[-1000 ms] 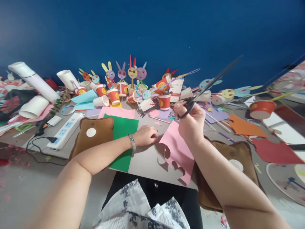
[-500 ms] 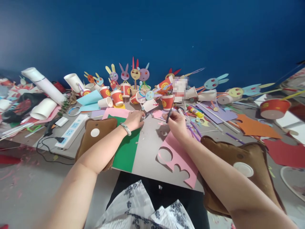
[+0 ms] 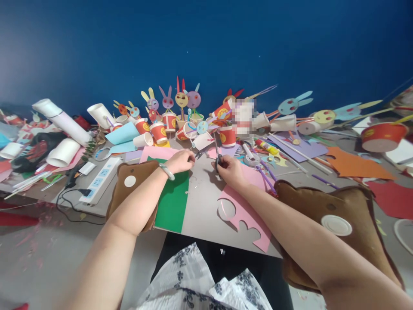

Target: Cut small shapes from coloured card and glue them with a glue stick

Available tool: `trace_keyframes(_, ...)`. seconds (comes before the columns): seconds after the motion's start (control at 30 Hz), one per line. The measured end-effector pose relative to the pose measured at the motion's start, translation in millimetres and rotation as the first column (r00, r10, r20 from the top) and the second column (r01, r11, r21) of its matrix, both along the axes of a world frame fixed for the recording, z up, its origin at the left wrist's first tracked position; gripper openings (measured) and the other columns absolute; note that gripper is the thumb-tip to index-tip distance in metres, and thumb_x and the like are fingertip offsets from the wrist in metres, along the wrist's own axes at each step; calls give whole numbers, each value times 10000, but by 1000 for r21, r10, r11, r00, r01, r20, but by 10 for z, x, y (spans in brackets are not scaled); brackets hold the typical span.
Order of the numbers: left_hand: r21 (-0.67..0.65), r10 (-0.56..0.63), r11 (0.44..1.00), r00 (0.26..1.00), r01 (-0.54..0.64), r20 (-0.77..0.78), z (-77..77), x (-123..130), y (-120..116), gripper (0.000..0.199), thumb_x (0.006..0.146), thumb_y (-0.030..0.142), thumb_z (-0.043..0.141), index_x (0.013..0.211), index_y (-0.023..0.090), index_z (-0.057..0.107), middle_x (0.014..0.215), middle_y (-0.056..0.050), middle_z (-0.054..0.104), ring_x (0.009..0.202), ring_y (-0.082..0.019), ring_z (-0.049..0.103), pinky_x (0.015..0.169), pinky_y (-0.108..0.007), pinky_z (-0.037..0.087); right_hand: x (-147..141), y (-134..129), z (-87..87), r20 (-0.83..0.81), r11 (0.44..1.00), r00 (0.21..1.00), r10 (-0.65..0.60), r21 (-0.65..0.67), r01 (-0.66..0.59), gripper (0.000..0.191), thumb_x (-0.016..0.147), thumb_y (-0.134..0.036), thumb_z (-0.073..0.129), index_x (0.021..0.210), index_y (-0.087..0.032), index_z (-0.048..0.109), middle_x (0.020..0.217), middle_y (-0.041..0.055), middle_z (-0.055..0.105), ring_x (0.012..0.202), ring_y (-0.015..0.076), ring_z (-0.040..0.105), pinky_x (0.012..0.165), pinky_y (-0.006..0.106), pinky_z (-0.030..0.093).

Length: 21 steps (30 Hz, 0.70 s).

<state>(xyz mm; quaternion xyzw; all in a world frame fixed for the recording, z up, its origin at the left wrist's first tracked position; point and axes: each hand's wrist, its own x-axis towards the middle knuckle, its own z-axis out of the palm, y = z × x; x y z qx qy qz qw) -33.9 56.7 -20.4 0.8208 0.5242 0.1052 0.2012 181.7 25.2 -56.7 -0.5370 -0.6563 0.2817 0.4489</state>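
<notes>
My right hand (image 3: 231,171) is wrapped round the dark handles of a pair of scissors (image 3: 217,157), whose blades point away from me. Over the top of a green sheet of paper (image 3: 172,206), my left hand (image 3: 180,162) has its fingers curled together; whatever they may hold is too small to make out. A small dark object (image 3: 200,153) lies just beyond the left fingertips. Beneath my right wrist is a pink sheet (image 3: 247,206) with round pieces cut out of it.
Paper cups (image 3: 227,136) with paper rabbit heads (image 3: 181,100) stand along the blue wall. Brown cushions (image 3: 329,241) flank the work area. A power strip (image 3: 101,180) with cords lies at left. A yellow glue stick (image 3: 268,147) and an orange sheet (image 3: 358,164) are at right.
My right hand has shifted slightly left with the scissors, which now point farther away from me. The left fingers have curled in more. The view has turned a little.
</notes>
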Motion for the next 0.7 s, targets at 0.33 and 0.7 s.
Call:
trace_keyframes(0.33, -284, 21, 959, 995, 7, 93, 307, -410, 125, 281, 653, 117, 426, 817, 157, 650, 622, 13, 582, 614, -116, 546, 612, -222, 433, -25, 24, -117, 100, 997, 992, 80, 10, -81, 248, 693, -299, 590, 548, -215, 407, 537, -23, 447, 538, 118, 383, 534, 270, 287)
trace_keyframes(0.7, -275, -111, 953, 991, 126, 70, 201, -334, 121, 328, 673, 112, 417, 877, 151, 670, 770, -17, 678, 702, -128, 604, 681, -235, 467, -33, 25, -127, 120, 995, 987, 102, 5, -104, 228, 698, -255, 583, 548, -213, 415, 536, -23, 448, 548, 125, 388, 534, 273, 289)
